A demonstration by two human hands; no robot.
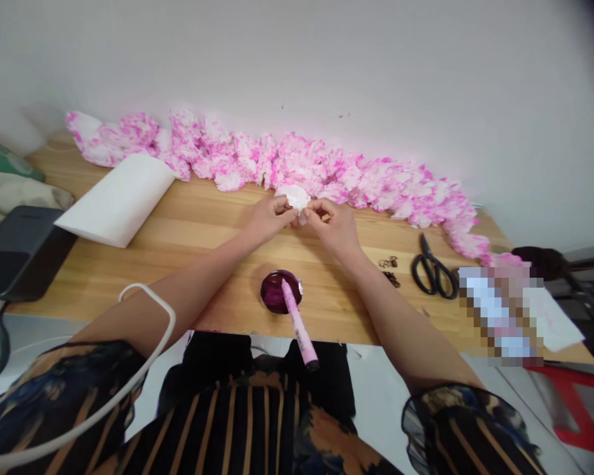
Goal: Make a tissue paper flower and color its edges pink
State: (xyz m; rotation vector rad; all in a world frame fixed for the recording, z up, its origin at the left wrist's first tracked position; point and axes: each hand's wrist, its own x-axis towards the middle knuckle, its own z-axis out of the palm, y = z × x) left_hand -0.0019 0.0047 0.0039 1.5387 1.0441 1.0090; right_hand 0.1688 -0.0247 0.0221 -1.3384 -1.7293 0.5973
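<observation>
Near the table's middle, a small piece of white tissue paper (297, 194) is pinched between both hands. My left hand (271, 218) has its thumb and forefinger closed on the paper's left side. From the right, my right hand (334, 227) pinches the same paper, its fingertips close to the left ones. Just behind it runs a long row of crumpled white and pink paper flowers (297, 161). Closer to me, a pink marker (299, 323) leans in a small round dish (273, 297) of dark purple liquid, its black end past the table edge.
Black-handled scissors (433, 267) lie on the right, with small dark ties (389, 272) beside them. White sheets (119, 198) lie at the left, next to a black box (24, 254). A white cable (153, 356) crosses my left arm. The wall stands behind the flowers.
</observation>
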